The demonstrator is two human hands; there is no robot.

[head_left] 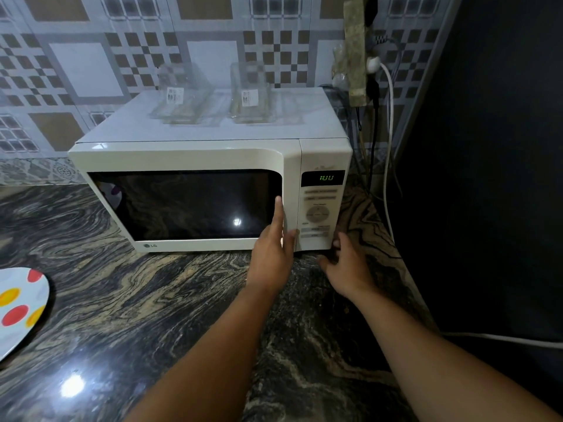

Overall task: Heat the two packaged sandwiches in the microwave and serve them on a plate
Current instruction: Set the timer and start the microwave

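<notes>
A dark marbled stone counter [128, 300] with swirling tan veins carries everything here. The white microwave [195, 159] sits on it, back against the tiled wall, its door closed. At the far left edge a white plate [21, 309] with red and yellow spots lies flat, well apart from the microwave.

1. Wall tiles [88, 68] beyond the hands: grey, brown-and-white checks.
2. Swirled dark marble counter [128, 300] beneath the hands, glossy, bright light reflection at lower left.
3. Dark panel [493, 166] right of the hands; cables [388, 147] hang beside it.
</notes>
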